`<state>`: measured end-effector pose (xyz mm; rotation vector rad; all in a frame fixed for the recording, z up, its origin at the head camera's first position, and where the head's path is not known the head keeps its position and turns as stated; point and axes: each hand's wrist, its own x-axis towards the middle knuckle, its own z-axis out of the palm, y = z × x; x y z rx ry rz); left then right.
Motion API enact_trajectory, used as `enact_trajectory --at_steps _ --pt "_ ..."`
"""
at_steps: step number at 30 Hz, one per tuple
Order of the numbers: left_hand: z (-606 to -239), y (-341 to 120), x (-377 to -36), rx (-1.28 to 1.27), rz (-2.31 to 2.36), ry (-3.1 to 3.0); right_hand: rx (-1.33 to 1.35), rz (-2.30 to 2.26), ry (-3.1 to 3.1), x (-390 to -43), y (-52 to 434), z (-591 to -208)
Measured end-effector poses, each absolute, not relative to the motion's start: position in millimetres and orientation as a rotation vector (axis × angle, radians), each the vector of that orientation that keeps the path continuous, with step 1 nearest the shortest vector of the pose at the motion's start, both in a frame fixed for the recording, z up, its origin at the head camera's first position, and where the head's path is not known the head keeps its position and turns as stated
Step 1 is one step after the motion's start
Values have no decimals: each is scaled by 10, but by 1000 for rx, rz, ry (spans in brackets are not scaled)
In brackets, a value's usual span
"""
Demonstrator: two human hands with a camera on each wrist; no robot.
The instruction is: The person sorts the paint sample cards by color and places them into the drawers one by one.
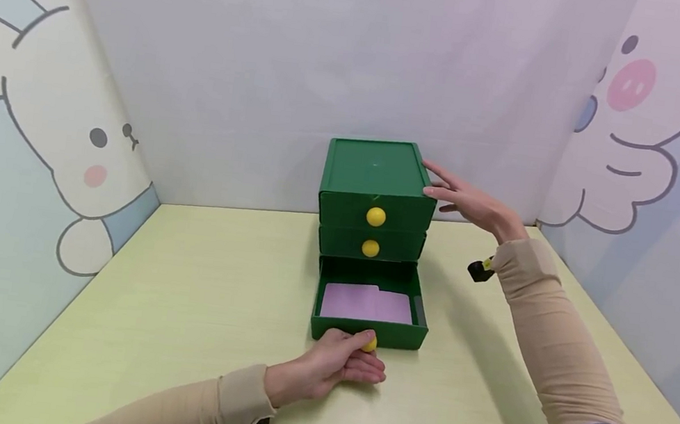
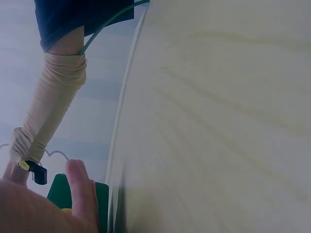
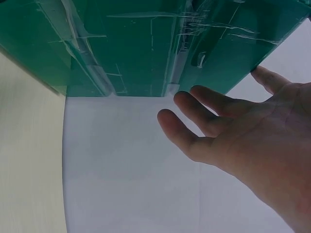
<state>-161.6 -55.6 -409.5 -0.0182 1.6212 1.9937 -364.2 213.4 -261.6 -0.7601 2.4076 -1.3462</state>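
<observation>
A green three-drawer cabinet (image 1: 376,174) stands at the back of the pale yellow table (image 1: 200,280). Its bottom drawer (image 1: 370,306) is pulled out, with a pink paper (image 1: 367,303) lying inside. My left hand (image 1: 342,362) grips the yellow knob (image 1: 369,345) on that drawer's front. My right hand (image 1: 469,204) rests with straight fingers against the cabinet's upper right edge; in the right wrist view the fingers (image 3: 194,124) spread beside the green side wall (image 3: 146,43). The upper two drawers are closed, each with a yellow knob (image 1: 376,217).
Walls with cartoon animal drawings enclose the table on the left (image 1: 40,136), back and right (image 1: 649,149). Bare tabletop (image 2: 218,121) lies on both sides of the cabinet and in front of it.
</observation>
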Motion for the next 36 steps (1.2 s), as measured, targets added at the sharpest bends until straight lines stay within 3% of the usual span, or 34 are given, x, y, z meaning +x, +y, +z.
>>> enact_trajectory --at_steps 36 --pt "-4127 -501 -2015 25 2060 1674 -747 -1362 2391 -3652 2129 -2612"
